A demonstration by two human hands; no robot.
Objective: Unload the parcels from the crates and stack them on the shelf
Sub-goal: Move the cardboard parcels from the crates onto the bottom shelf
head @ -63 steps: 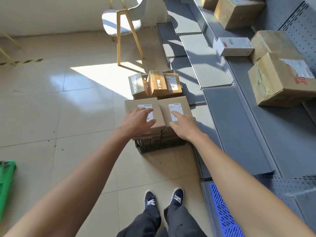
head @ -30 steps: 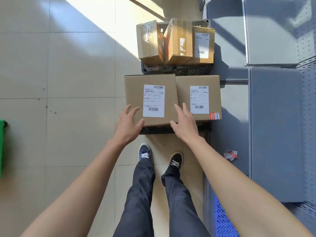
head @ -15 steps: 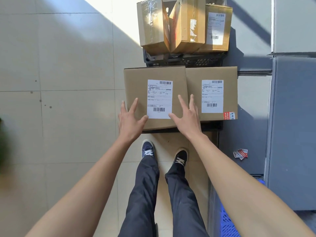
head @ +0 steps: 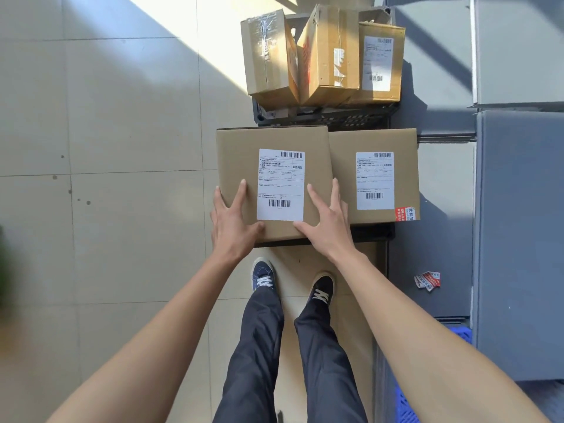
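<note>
Parcel (head: 241,166) (left of its twin) held at near corners by both hands' spread fingers (head: 236,198).

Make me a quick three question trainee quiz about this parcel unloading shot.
1. True or false: both hands rest on the same parcel.
2. Which flat parcel carries a red sticker at its near corner? A) left B) right
3. How many parcels stand on edge in the far crate?

Key:
1. True: left hand and right hand lie on the left parcel.
2. B: the right parcel.
3. Three.
</note>
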